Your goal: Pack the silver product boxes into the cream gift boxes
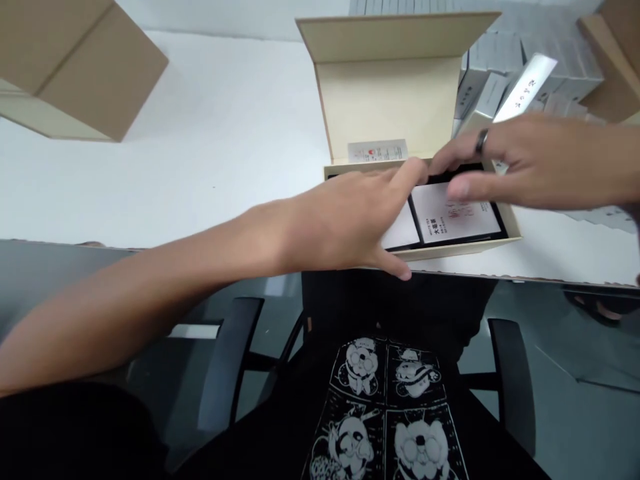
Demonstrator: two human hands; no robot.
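Observation:
A cream gift box (390, 100) stands with its lid up at the table's front edge. In its black insert sit white packs; the right one (453, 223) has red and black print, and the left one (401, 230) is partly covered. My left hand (345, 213) lies across the left half of the box, fingers stretched and apart, thumb over the front edge. Over the right pack is my right hand (520, 157), slightly blurred, a dark ring on one finger. Its thumb is at the pack's face and its fingers reach toward the back of the insert; no held object shows.
A small printed card (377, 151) rests against the inside of the lid. Stacked silvery-white boxes (490, 60) fill the back right, one (525, 87) tilted. A brown carton (95, 80) stands on the white table (225, 133) at left. Chair armrests (513, 373) flank my lap.

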